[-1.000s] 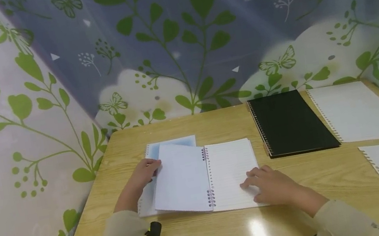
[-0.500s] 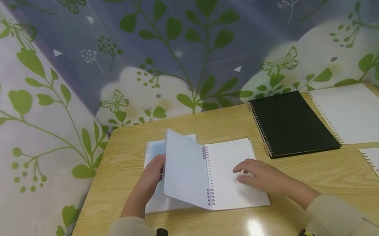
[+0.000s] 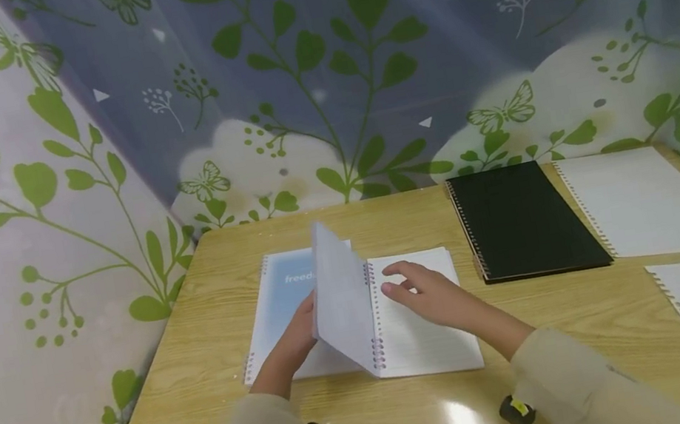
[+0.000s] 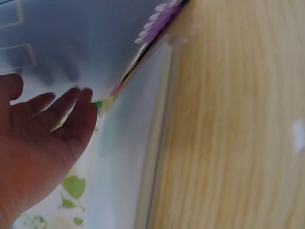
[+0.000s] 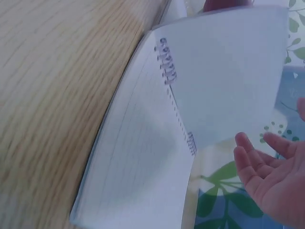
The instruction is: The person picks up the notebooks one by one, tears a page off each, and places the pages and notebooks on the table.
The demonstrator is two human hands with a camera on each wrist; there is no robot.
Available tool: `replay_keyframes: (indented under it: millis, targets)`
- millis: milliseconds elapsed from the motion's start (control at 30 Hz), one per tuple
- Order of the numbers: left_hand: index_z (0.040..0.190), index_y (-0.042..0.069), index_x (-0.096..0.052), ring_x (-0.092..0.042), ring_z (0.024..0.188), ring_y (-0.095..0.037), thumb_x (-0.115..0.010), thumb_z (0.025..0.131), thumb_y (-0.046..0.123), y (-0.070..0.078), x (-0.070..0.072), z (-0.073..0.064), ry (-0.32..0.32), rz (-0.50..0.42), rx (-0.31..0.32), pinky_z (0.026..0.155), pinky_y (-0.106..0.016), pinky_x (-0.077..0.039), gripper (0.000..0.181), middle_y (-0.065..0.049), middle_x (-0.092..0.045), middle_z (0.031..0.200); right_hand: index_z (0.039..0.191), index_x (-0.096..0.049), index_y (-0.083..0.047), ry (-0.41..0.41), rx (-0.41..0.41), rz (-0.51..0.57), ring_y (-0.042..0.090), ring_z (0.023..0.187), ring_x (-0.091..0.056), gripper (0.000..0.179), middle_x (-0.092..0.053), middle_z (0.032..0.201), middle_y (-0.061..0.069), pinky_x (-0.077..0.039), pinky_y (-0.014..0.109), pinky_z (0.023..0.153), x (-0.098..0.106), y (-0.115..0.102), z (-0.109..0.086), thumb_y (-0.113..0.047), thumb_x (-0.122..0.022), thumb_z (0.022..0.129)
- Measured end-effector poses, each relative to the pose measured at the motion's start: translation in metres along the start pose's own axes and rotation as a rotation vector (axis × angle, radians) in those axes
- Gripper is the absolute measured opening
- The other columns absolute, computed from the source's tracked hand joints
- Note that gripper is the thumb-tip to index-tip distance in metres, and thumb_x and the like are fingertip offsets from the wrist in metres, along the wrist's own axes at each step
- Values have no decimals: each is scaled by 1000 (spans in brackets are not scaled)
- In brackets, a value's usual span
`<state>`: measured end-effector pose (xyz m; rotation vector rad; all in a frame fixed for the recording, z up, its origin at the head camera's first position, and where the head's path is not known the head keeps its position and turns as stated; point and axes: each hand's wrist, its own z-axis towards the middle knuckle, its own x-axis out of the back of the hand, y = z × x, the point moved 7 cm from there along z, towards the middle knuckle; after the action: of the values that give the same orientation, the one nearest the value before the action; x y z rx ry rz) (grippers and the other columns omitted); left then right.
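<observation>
Lying on the left of the wood-grain table (image 3: pixel 374 416) is a blue-and-white spiral notebook (image 3: pixel 274 283). Just right of it sits an open notebook (image 3: pixel 434 331), smooth lined paper, purplish coils, with its pale flat cover (image 3: pixel 342 298) standing tilted up. Further right and far: a rectangular black notebook (image 3: pixel 525 226), then a white sheet (image 3: pixel 649 205) with a notched edge, plus another nearer. Hands are apart: left hand (image 3: pixel 298 335) behind the cover, fingers fairly straight; can't tell if they're touching. Right hand (image 3: pixel 428 293) hovers over the lined page, fingers loosely bent and spread.
</observation>
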<state>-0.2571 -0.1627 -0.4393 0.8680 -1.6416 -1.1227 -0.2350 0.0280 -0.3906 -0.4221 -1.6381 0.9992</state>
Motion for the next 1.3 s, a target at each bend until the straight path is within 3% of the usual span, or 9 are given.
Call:
replay_keyframes:
  millis: [133, 300, 533, 667, 833, 900, 1100, 1300]
  targets:
    - [144, 26, -31, -20, 141, -28, -36, 95, 50, 2, -16, 2, -15, 79, 8, 113, -52, -16, 55, -1, -28, 151, 143, -27, -6, 0, -16, 76, 31, 117, -54, 59, -34, 146, 16, -44, 47, 95, -3, -9, 7, -42, -37, 98]
    - [145, 30, -28, -21, 141, -23, -34, 95, 51, 6, -32, 7, -33, 186, -24, 114, -48, -18, 55, 4, -28, 151, 145, -22, -9, 28, -62, 134, 26, 110, -59, 65, -42, 142, 14, -45, 46, 94, 1, -16, 9, -51, -31, 96]
    - [146, 32, -22, -33, 136, -27, -40, 93, 54, 10, -46, 7, -91, 299, -68, 107, -48, -33, 60, 1, -29, 150, 146, -20, -10, 57, -94, 153, 28, 113, -56, 72, -48, 136, 15, -44, 48, 94, 10, -16, 6, -59, -29, 94]
    - [147, 31, -19, -31, 136, -29, -41, 93, 52, 15, -52, 7, -120, 385, -125, 107, -49, -32, 62, -3, -27, 151, 145, -22, -9, 88, -79, 113, 33, 116, -54, 67, -50, 133, 19, -45, 49, 94, 15, -15, 6, -51, -35, 95]
    - [147, 16, -22, -26, 138, -26, -45, 95, 40, 23, -59, 8, -145, 464, -265, 111, -44, -27, 61, -7, -25, 151, 145, -23, -8, 157, -99, 39, 36, 114, -55, 57, -54, 128, 21, -48, 47, 89, 23, -9, 2, -33, -40, 96]
    - [146, 13, -23, -25, 139, -28, -47, 95, 36, 24, -62, 8, -158, 501, -294, 112, -44, -25, 62, -10, -24, 151, 144, -23, -6, 193, -103, -4, 35, 109, -58, 56, -56, 126, 21, -51, 45, 85, 26, -7, -1, -26, -40, 95]
    - [146, 21, -25, -24, 138, -37, -47, 91, 50, 16, -67, 7, -151, 774, -228, 111, -51, -22, 66, -12, -23, 152, 142, -27, -4, 270, -87, -167, 30, 93, -64, 55, -62, 114, 20, -52, 44, 77, 36, 11, -18, -18, -43, 92]
    - [145, 24, -28, -29, 136, -33, -42, 88, 60, 15, -75, 7, -97, 1077, -247, 112, -45, -24, 69, -11, -26, 151, 136, -38, -2, 312, -81, -309, 17, 69, -58, 53, -64, 93, 10, -44, 28, 54, 44, 33, -30, -14, -53, 87]
